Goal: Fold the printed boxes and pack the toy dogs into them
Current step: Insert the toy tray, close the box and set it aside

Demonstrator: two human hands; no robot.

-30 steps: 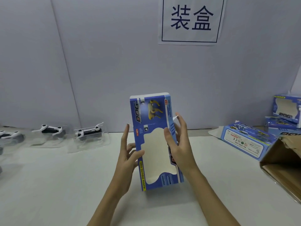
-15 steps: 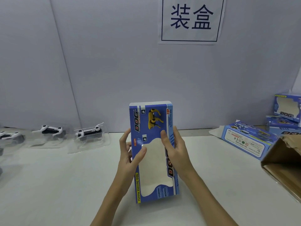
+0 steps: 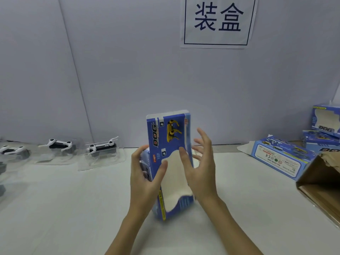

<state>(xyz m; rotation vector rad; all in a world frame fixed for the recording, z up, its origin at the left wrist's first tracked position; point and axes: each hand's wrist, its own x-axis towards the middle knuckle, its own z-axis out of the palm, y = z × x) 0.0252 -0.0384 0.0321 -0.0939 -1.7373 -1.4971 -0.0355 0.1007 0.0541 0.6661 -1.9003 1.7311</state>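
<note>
Where both forearms rise from the near edge of the white table (image 3: 55, 218), the two hands meet around an upright blue printed box (image 3: 166, 137) marked DOG, with a yellow dog pictured near its top and a large cut-out window lower down. The left hand (image 3: 145, 173) grips the box's left side — fingers curled round the edge behind, thumb laid across the front beside the window. The right hand (image 3: 199, 168) is spread, its fingers straight and fanned; the thumb touches the window's upper edge, while the other fingers stand just off the box's right side, and whether they touch it cannot be told. The box's lower end is near the table top, between the wrists.

To the right, a brown cardboard carton (image 3: 320, 183) lies with its mouth open. Beyond it, a folded blue box (image 3: 279, 157) lies flat, and more blue boxes (image 3: 325, 122) are stacked at the far right edge. On the far left — near the grey wall — black-and-white toy dogs (image 3: 102, 147) sit in clear plastic trays (image 3: 103, 162). High on the wall hangs a paper sign (image 3: 218, 21) printed with 装盒
</note>
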